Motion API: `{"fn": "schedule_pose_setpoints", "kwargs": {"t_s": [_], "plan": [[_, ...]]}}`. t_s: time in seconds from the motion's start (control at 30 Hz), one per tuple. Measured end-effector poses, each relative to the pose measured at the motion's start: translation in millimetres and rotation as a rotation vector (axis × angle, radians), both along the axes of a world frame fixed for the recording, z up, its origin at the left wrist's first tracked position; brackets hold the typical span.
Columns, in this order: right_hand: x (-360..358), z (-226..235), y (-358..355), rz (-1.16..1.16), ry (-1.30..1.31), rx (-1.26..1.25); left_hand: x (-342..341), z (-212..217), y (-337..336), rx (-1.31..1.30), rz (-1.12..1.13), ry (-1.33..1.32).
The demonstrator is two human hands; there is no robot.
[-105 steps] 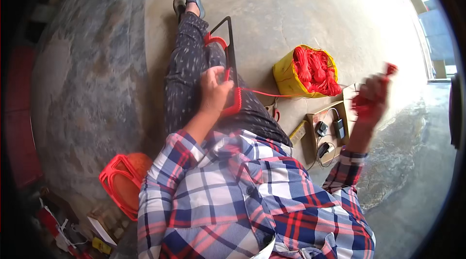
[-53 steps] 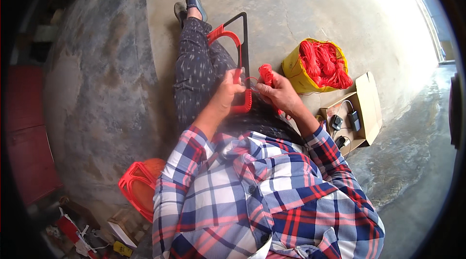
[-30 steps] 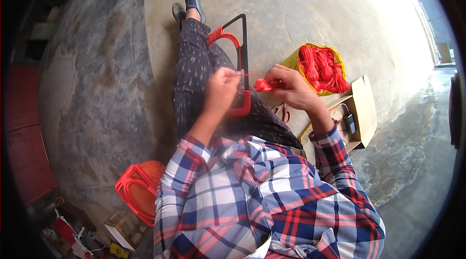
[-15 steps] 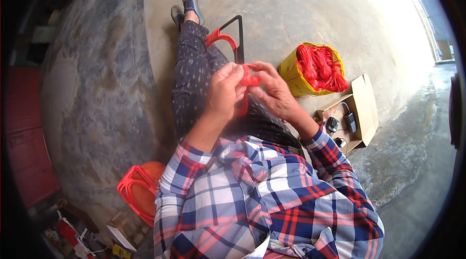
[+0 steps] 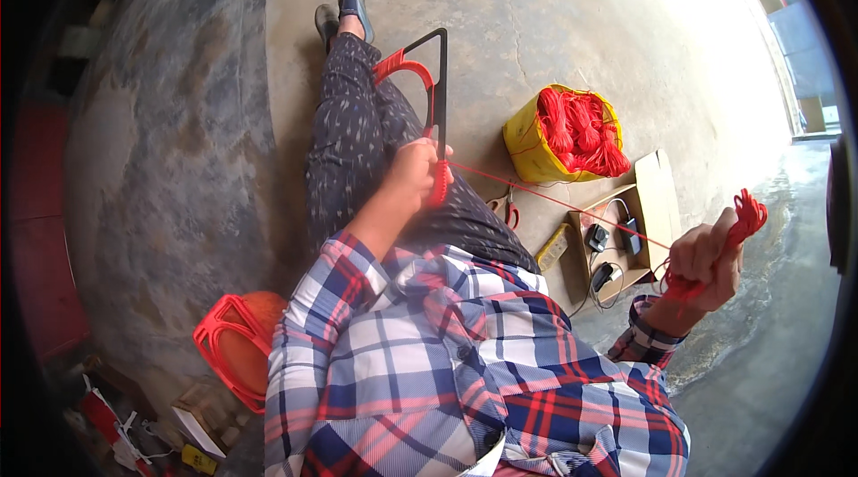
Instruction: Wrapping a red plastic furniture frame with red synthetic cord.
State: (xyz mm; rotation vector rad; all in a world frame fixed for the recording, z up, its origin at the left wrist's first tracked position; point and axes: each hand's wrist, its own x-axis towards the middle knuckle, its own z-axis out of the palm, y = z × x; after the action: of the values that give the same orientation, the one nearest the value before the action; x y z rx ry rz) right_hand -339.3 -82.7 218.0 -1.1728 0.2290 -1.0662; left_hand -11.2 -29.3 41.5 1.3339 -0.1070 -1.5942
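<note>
the left hand point(image 5: 414, 173) is wrapped round the near end of a red-and-black saw-like frame point(image 5: 442, 88) above the thighs point(image 5: 393, 120), while the right hand point(image 5: 706, 264), beyond the open cardboard box point(image 5: 660, 196), is clenched on a red cord bundle point(image 5: 749, 214), a straight strand point(image 5: 554, 202) running between them. should that strand slacken, it could snag on the scissors point(image 5: 511, 213) or the black adapter point(image 5: 597, 238), and a loosened right grip might let the bundle unravel and tangle; no brand, label or writing is readable.
</note>
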Motion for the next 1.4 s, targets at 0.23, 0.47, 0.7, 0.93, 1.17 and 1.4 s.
{"fn": "schedule_pose_setpoints", "kwargs": {"t_s": [0.23, 0.47, 0.7, 0.93, 1.17, 1.4], "plan": [[6.7, -109.8, -56.1, -0.329, 0.218, 0.658, -5.0, -13.2, 17.9, -0.037, 0.083, -0.164], [130.3, -162.7, 21.1, 0.522, 0.324, 0.875, -36.9, 60.5, 33.4, -0.667, -0.310, -0.910], [146.9, -171.9, -44.7, 0.408, 0.583, 0.492, 21.3, 47.7, 20.7, -0.664, 0.078, -0.735], [186.0, -194.7, -52.2, 0.331, 1.009, -0.367, 28.1, -0.8, 17.6, -0.443, -0.507, -1.620], [165.6, -178.6, -60.7, -0.022, 0.759, -0.276, 20.0, -25.5, 7.7, -0.409, -0.163, -1.161], [134.3, -62.1, -28.0, 0.535, -0.228, 0.435, 5.9, -22.6, 6.2, -0.255, 0.009, -0.208]]}}
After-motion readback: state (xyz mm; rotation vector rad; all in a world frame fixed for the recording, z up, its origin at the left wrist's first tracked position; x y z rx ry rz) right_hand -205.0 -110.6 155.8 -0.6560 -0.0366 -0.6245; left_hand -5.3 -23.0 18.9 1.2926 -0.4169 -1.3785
